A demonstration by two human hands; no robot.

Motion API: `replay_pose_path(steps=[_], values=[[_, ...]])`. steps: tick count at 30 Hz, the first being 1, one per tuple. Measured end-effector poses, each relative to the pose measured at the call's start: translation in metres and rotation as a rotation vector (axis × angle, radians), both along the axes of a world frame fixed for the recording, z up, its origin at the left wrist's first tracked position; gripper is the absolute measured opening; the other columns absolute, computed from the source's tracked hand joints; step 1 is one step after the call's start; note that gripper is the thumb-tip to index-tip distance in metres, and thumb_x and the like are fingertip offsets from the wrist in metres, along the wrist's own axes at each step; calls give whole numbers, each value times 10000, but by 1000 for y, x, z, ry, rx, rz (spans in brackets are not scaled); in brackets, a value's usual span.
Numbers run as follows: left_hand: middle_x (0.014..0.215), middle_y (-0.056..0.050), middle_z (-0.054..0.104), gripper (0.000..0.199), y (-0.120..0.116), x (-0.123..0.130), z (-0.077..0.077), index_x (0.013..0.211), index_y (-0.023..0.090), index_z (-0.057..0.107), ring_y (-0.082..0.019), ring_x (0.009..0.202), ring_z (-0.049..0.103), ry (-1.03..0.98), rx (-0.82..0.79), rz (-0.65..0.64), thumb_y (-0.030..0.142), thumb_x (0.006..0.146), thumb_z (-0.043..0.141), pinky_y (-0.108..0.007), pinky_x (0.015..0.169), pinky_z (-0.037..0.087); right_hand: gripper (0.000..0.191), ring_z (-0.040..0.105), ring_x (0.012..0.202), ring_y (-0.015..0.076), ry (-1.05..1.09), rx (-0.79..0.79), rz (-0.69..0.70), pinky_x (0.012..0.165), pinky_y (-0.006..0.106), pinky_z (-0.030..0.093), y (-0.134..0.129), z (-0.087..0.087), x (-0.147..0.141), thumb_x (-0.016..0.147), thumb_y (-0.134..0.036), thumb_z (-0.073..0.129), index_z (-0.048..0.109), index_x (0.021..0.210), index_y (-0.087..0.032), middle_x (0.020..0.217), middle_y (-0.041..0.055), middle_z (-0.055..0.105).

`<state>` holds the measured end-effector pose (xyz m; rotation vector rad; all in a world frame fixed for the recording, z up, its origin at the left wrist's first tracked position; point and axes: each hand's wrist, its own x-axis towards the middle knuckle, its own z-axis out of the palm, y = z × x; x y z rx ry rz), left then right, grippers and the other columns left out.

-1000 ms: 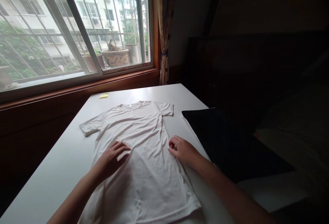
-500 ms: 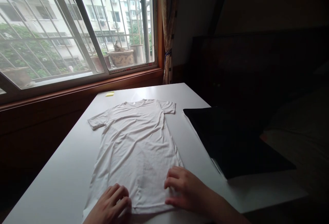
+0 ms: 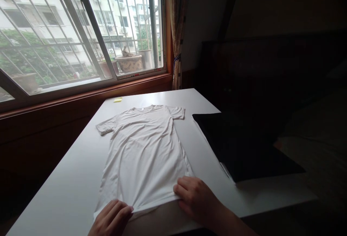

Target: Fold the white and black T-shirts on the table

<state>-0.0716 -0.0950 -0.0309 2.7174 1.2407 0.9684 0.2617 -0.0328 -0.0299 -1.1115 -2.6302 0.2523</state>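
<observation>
A white short-sleeved T-shirt [image 3: 146, 156] lies spread on the white table [image 3: 65, 178], its neckline at the far end and its hem toward me. Soft creases run across its front. My left hand [image 3: 112, 216] is closed on the hem near its left part, fingers pressed together. Near the right end of the hem, my right hand [image 3: 193, 196] pinches the fabric between thumb and fingers. Between the two hands the hem is drawn in a fairly straight line, slightly lifted, with a strip of the inner layer showing beneath it.
A black flat sheet or cloth [image 3: 244, 149] lies on the table's right side, partly over the edge. A small yellow paper [image 3: 118, 99] rests at the far left corner. Beyond the table are a barred window [image 3: 81, 30] and a tied curtain [image 3: 177, 33].
Both hands have closed on the hem, where the fingers were looser before. The hem's middle has risen and pulled straighter, and the lower front looks smoother. The view has shifted slightly.
</observation>
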Motion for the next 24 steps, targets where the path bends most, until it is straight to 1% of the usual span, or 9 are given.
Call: replay_pose_path(steps=[4,8,11,13,15,17,19,21,24], values=[[801,-36,697,204,-3,-1,-7,1102,255,636,-161,661,642,-24,-7,11,152,1018,480,-270,597,537,137,601,788,168,107,4,-42,670,293,370,-6,6,15,847,-98,625,583,845,-228,853,-2,629],[870,-33,723,219,-2,-1,-10,1154,262,646,-167,743,681,15,41,61,146,991,558,-274,678,568,141,598,735,161,215,46,-37,639,279,372,-12,8,14,969,-188,589,596,833,-223,803,6,616],[917,-39,742,193,-1,-6,-16,1171,272,661,-195,816,718,75,101,159,305,985,621,-290,725,599,195,580,693,156,292,95,-50,623,268,381,-13,10,13,1031,-242,540,611,850,-220,770,12,600],[968,-54,747,277,-1,-12,-19,1199,266,656,-213,861,733,112,92,222,423,973,626,-297,726,618,197,576,680,156,325,134,-50,620,266,394,-13,12,16,1044,-239,519,624,878,-219,761,15,596],[1012,-68,744,331,-3,-18,-20,1226,256,643,-216,878,738,142,58,248,459,966,616,-290,706,627,182,579,676,160,337,181,-48,622,270,412,-13,15,20,1042,-215,510,634,909,-218,758,18,597],[1017,-71,738,294,-5,-23,-20,1210,252,647,-210,866,736,166,49,245,417,972,592,-279,686,626,154,588,684,167,347,233,-57,632,277,437,-13,20,24,1026,-178,515,640,946,-218,760,21,601],[964,-60,731,195,-7,-28,-19,1122,258,669,-196,827,728,170,79,258,336,984,557,-266,673,614,145,601,701,174,358,284,-72,651,285,464,-13,24,28,1000,-134,523,637,982,-221,770,23,611],[897,-40,716,149,-11,-33,-18,1040,260,677,-172,771,716,149,122,294,267,990,536,-242,653,594,176,610,714,180,361,335,-73,663,295,484,-13,27,32,970,-95,520,629,1011,-227,780,24,626],[871,-15,707,151,-20,-46,-17,1075,265,671,-128,680,688,98,166,361,232,990,550,-201,605,566,237,614,719,181,350,387,-62,671,304,499,-12,28,38,934,-55,517,616,1043,-240,785,14,636]])
